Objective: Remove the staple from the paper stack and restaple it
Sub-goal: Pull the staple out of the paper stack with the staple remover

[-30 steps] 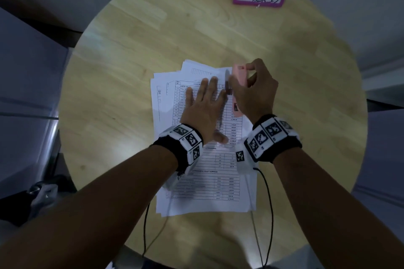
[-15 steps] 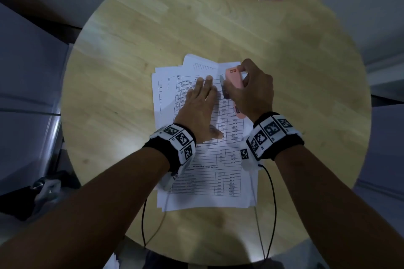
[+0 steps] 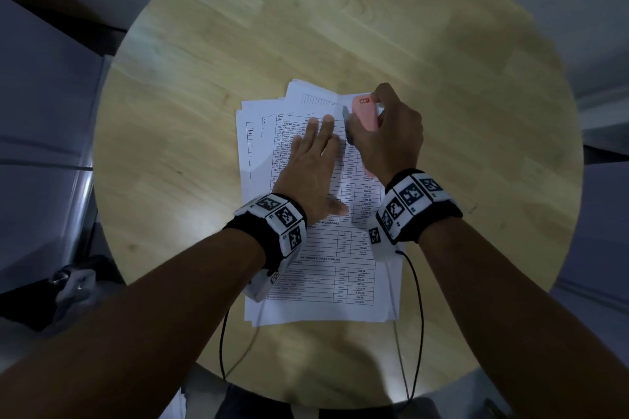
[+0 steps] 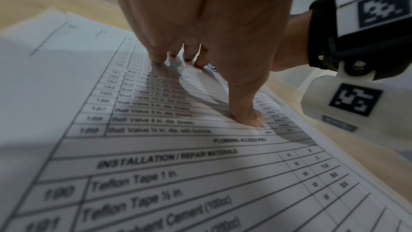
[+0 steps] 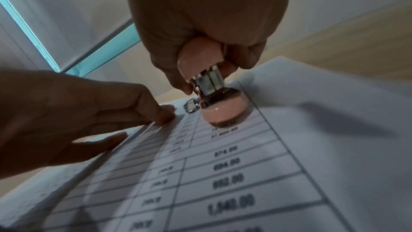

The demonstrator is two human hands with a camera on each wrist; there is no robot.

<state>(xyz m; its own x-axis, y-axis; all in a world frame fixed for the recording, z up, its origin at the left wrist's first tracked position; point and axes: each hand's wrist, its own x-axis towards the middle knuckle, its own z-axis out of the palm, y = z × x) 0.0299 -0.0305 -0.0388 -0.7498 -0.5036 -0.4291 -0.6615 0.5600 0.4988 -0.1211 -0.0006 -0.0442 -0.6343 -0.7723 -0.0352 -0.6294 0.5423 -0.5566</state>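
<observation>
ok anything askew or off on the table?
Yes: the paper stack is fanned out, sheet edges stepping past each other at its top left instead of lining up. The left hand lies flat on it; the right hand holds the pink stapler.

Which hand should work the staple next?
Right. The right hand already grips the stapler, its metal end on the paper stack near the top edge. The left hand lies flat, pinning the sheets.

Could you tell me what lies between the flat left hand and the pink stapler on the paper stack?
Only a narrow strip of printed top sheet lies between the left hand and the stapler; the head view shows it.
</observation>
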